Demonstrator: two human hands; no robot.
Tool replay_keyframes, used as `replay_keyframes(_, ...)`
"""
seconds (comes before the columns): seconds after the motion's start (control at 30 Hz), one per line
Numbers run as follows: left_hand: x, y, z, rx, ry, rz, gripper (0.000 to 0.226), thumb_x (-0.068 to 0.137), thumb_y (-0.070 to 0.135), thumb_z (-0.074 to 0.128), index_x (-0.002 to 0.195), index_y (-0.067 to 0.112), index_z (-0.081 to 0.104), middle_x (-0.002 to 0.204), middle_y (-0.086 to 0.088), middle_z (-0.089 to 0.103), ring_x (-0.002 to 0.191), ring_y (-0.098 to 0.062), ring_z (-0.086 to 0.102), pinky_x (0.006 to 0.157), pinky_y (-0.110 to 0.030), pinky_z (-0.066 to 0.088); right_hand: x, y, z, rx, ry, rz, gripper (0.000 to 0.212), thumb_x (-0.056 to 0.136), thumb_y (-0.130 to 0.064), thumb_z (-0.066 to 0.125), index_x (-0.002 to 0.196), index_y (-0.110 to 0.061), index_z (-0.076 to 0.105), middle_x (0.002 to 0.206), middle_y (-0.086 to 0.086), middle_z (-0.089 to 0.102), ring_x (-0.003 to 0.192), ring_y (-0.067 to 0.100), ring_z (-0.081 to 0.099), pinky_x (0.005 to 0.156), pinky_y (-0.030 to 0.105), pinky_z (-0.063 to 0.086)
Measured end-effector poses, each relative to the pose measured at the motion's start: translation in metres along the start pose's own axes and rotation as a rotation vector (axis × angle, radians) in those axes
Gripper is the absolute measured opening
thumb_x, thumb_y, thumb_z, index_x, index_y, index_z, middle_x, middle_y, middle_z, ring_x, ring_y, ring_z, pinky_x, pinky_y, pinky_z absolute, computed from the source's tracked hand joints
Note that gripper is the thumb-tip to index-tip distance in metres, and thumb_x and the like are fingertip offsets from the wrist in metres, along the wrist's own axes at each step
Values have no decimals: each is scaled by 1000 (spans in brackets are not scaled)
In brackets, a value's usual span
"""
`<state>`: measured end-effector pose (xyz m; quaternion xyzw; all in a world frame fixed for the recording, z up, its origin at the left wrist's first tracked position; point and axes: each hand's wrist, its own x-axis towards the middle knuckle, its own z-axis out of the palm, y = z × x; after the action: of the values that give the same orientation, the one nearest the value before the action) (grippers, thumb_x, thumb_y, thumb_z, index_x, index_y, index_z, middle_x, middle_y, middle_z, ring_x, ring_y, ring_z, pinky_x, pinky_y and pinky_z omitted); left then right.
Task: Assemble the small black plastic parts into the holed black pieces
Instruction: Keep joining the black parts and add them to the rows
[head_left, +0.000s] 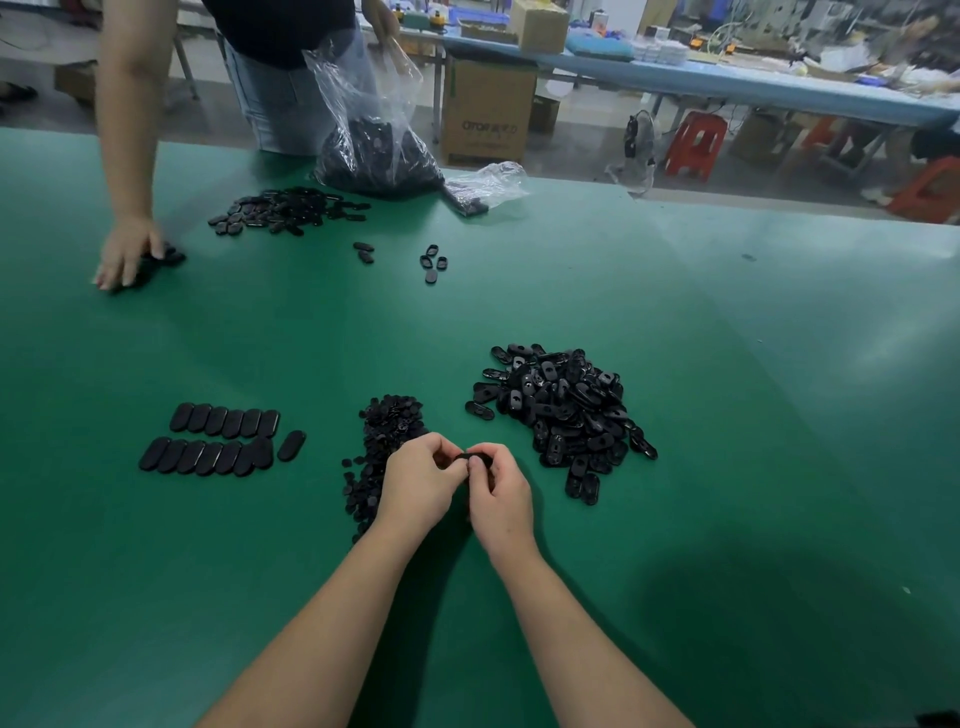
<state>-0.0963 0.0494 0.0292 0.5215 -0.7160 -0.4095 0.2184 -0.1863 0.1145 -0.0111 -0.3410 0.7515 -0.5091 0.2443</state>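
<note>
Both hands, left hand (420, 480) and right hand (498, 491), pinch one oval holed black piece (474, 458) between curled fingertips above the green table (727, 364), small black parts pile (382, 447) just left of the grip, holed pieces heap (566, 410) to its right.

Green table (727, 364) bears black part piles (566, 410).

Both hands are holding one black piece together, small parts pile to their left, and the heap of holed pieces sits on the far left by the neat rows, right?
Not quite. The head view shows the heap of holed pieces on the right, not by the neat rows. The rest holds: left hand and right hand hold one black piece, small parts pile left.
</note>
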Motion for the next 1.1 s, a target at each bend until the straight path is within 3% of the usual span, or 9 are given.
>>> replay_keyframes(0.13, 0, -1, 0, 17, -4, 27, 10, 89, 20, 71, 81, 23, 68, 77, 12, 67, 71, -2, 59, 59, -16, 40, 0, 0, 0, 4, 17, 0, 8, 102, -24, 55, 99, -27, 61, 83, -7, 68, 68, 4, 58, 61, 22, 45)
replay_keyframes(0.3, -1, -2, 2, 33, -10, 65, 15, 90, 15, 67, 83, 28, 66, 81, 15, 66, 78, 3, 58, 63, -12, 38, 0, 0, 0, -10, 18, 9, 8, 103, -22, 53, 103, -24, 61, 88, -7, 69, 79, 12, 63, 71, 34, 51)
replay_keyframes(0.47, 0, -6, 3, 96, 1, 106, 11, 91, 16, 67, 87, 27, 66, 80, 17, 65, 76, 4, 57, 61, -10, 38, 1, 1, 1, -55, 8, -9, 8, 103, -23, 52, 100, -27, 58, 85, -10, 67, 75, 5, 60, 63, 20, 45)
replay_keyframes(0.53, 0, -6, 3, 135, 20, 147, 9, 90, 17, 66, 90, 26, 67, 82, 16, 65, 77, 1, 59, 65, -15, 46, 0, 1, 1, -58, 7, -14, 8, 103, -23, 52, 100, -28, 58, 85, -10, 66, 75, 3, 60, 61, 17, 44)
replay_keyframes(0.63, -2, -7, 4, 249, 49, 254, 15, 93, 21, 63, 107, 25, 68, 96, 11, 67, 88, -8, 63, 78, -30, 54, 1, 1, 1, -22, 6, 1, 9, 103, -23, 52, 100, -26, 60, 85, -9, 67, 76, 5, 61, 68, 28, 49)
replay_keyframes(0.77, -3, -12, 1, 444, 99, 430, 23, 97, 29, 58, 119, 34, 64, 99, 11, 65, 82, -11, 63, 64, -27, 49, 1, 1, 1, 44, 7, 15, 16, 104, -22, 48, 99, -32, 58, 89, -10, 68, 79, 4, 62, 74, 32, 52)
replay_keyframes(0.9, -3, -16, -3, 517, 129, 535, 18, 96, 29, 62, 113, 28, 68, 104, 10, 66, 77, -13, 65, 56, -28, 49, 0, -1, 2, 83, -6, 22, 16, 103, -28, 47, 96, -39, 55, 84, -6, 65, 72, 15, 59, 70, 46, 54)
replay_keyframes(1.1, 4, -23, -16, 460, 192, 423, 17, 92, 26, 65, 106, 19, 69, 102, 5, 64, 78, -20, 65, 60, -30, 47, -1, -1, 3, 89, -11, 17, 7, 101, -34, 50, 99, -40, 53, 74, -3, 67, 57, 11, 58, 62, 46, 54)
